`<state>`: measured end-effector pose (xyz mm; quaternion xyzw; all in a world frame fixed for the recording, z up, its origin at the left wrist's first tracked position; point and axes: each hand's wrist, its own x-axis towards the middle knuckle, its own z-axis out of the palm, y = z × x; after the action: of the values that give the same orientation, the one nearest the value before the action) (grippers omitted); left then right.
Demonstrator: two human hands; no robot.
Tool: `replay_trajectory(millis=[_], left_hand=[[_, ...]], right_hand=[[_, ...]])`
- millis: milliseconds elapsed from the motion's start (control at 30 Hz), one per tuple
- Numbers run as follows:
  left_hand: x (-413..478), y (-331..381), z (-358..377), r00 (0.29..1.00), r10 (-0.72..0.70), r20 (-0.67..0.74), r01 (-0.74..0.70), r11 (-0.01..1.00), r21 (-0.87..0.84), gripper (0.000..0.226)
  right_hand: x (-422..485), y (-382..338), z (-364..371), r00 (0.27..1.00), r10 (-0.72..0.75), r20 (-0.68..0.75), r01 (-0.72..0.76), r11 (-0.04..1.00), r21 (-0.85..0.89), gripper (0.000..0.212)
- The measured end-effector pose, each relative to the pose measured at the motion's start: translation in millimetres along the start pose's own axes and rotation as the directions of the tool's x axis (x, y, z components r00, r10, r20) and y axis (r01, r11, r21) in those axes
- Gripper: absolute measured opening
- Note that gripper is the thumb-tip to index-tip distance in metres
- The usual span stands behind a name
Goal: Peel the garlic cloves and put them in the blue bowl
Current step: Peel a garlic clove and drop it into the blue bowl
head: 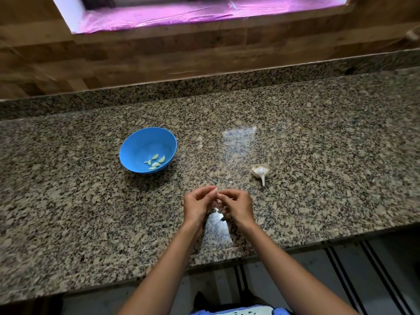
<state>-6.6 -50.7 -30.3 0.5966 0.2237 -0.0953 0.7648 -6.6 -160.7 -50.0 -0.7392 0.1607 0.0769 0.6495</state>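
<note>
A blue bowl (136, 144) stands on the speckled granite counter to the left, with several peeled pale cloves (156, 161) inside. The rest of a garlic bulb (260, 171) lies on its side at the right, stem toward me. Close together near the counter's front, my left hand (196, 206) and my right hand (237, 205) both pinch a small garlic clove (216, 192) between their fingertips. Bits of papery skin (216, 210) show under the hands. Most of the clove is hidden by fingers.
The granite counter (318, 144) runs wide to both sides, with a raised granite lip and a wooden wall behind it. A lit pink window opening (181, 12) is at the top. The counter's front edge lies just under my forearms.
</note>
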Motion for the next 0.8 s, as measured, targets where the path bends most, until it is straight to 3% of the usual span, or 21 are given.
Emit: replay_trajectory(millis=[200,367,533,700,800], left_hand=[[7.3,-4.3,-7.6,0.994,0.005,-0.108,-0.003,1.0,0.023,0.018],[8.5,-2.3,-3.3,0.986,0.074,0.147,-0.107,0.967,0.231,0.034],[11.0,-0.7,-10.3,0.982,0.186,-0.026,-0.17,0.94,0.295,0.018],[5.7,-4.6,-12.2,0.96,0.159,0.229,-0.234,0.907,0.35,0.028],[5.2,-4.7,-10.5,0.967,0.17,0.189,-0.224,0.922,0.316,0.021]], right_hand=[[-0.7,2.4,-6.1,0.992,0.102,-0.073,-0.089,0.983,0.159,0.011],[-0.2,1.1,-5.8,0.998,0.003,-0.067,-0.001,1.0,0.02,0.01],[0.0,0.3,-15.9,0.995,0.035,-0.096,-0.029,0.997,0.066,0.008],[-4.7,1.7,-25.1,1.0,-0.005,-0.008,0.005,1.0,0.03,0.005],[-6.3,2.7,-22.6,0.995,-0.073,0.071,0.077,0.996,-0.051,0.008]])
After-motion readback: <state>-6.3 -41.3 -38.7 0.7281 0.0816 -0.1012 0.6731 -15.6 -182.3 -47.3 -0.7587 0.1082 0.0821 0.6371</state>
